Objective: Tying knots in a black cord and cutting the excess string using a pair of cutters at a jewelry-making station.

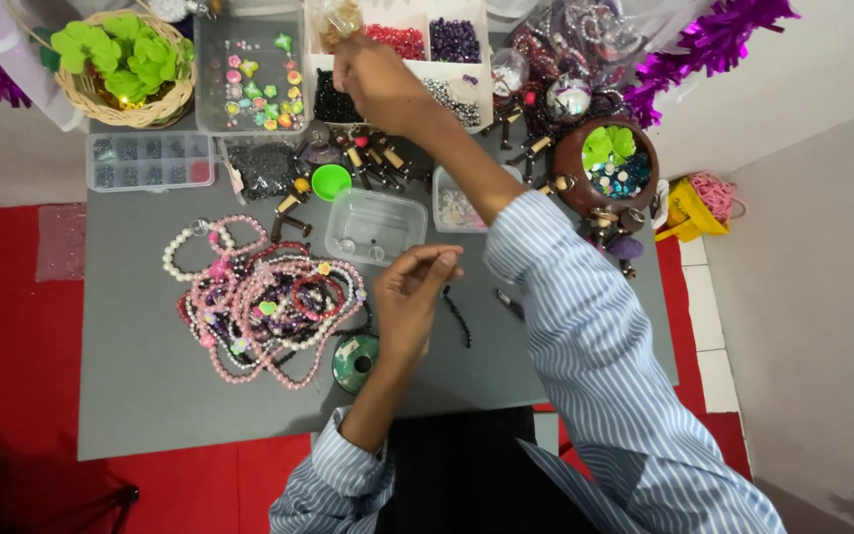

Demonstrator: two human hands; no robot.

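My right hand [373, 74] reaches far forward over the bead trays and pinches a small clear bag of beads [336, 20] at the top edge of the view. My left hand [409, 297] hovers over the grey mat [140, 376], fingers curled together, pinching the end of a dark beaded strand [459, 318] that lies on the mat. A pile of pink, purple and white bead bracelets [264, 302] lies just left of that hand. A round green spool [355, 361] rests under my left wrist.
A clear empty tub [376, 225] and a green cap [330, 182] sit mid-mat. Compartment trays of beads [249, 74] line the far edge, with a wicker basket of green pieces [126, 64] at left and a brown bowl [605, 163] at right. Purple tinsel [714, 40] hangs nearby.
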